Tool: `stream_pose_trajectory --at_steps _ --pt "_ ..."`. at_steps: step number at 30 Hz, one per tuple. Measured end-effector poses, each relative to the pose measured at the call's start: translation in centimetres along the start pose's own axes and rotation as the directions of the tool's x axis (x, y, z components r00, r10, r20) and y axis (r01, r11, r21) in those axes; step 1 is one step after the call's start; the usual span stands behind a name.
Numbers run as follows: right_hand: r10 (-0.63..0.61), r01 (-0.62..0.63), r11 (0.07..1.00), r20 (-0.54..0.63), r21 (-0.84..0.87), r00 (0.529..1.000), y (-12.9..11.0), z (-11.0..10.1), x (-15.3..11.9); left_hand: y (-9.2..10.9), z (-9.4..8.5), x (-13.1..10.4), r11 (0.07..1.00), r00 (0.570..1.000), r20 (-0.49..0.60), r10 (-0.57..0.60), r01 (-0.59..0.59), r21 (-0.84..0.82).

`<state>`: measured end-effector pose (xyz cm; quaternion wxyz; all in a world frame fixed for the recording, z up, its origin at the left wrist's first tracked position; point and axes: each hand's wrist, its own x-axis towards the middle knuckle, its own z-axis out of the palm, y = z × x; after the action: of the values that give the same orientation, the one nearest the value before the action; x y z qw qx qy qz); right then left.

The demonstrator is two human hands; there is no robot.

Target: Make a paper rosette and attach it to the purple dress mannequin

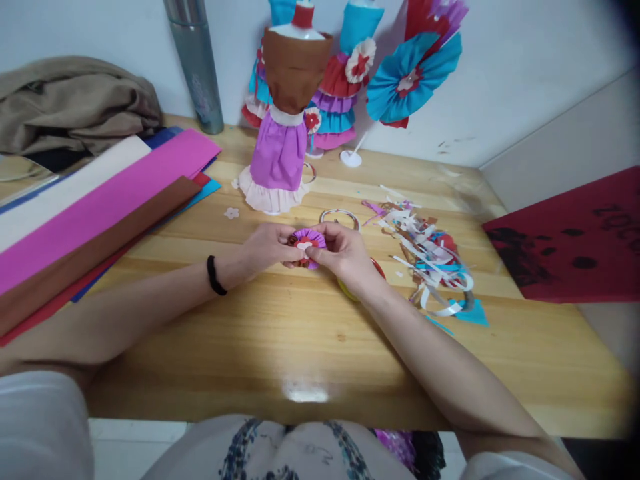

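Between both hands, just above the middle of the table, is a small paper flower (314,239) with purple and brown pleats, a red layer and a pale centre. My left hand (269,248) pinches its left side, thumb on the front. My right hand (344,250) grips the right side, its thumb pressed near the pale centre. The fingers behind the flower are partly hidden. Beyond the hands stands a small dress form (280,150) in a brown top and purple skirt with a pale ruffle. A pale flower cut-out (231,213) lies left of the hands.
Paper scraps (430,250) are heaped to the right. Tape rolls (345,215) lie behind and under my right hand. Coloured paper sheets (100,207), a bottle (200,73) and brown cloth (75,100) are at left. More paper dresses (340,100) and a red bag (575,240) stand farther off.
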<state>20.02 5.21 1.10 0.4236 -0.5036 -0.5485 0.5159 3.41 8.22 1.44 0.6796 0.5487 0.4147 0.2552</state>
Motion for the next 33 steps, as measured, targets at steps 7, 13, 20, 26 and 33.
stream_pose_trajectory --at_steps 7,13,20,26,33 --pt "0.042 -0.041 0.989 -0.001 0.139 0.999 0.2 0.0 0.1 0.9 -1.2 -0.4 0.994 0.994 0.090 -0.059 0.067 -0.090" --pt "0.050 -0.057 0.990 0.054 0.128 0.997 0.4 -0.3 0.0 1.0 -1.1 -0.3 0.994 0.994 0.000 -0.108 0.108 0.018" --pt "-0.118 0.106 0.986 -0.094 -0.132 0.988 1.5 -1.1 0.2 2.2 -2.2 -0.7 0.922 0.982 0.114 -0.150 0.097 0.376" --pt "-0.153 0.126 0.950 -0.077 -0.285 0.985 2.0 -1.4 0.2 1.7 -2.8 -1.1 0.637 0.989 0.146 0.033 -0.133 0.760" --pt "-0.171 0.133 0.941 -0.098 -0.310 0.980 1.9 -1.6 0.2 3.6 -5.3 -1.5 0.323 0.975 0.010 0.223 -0.084 0.943"
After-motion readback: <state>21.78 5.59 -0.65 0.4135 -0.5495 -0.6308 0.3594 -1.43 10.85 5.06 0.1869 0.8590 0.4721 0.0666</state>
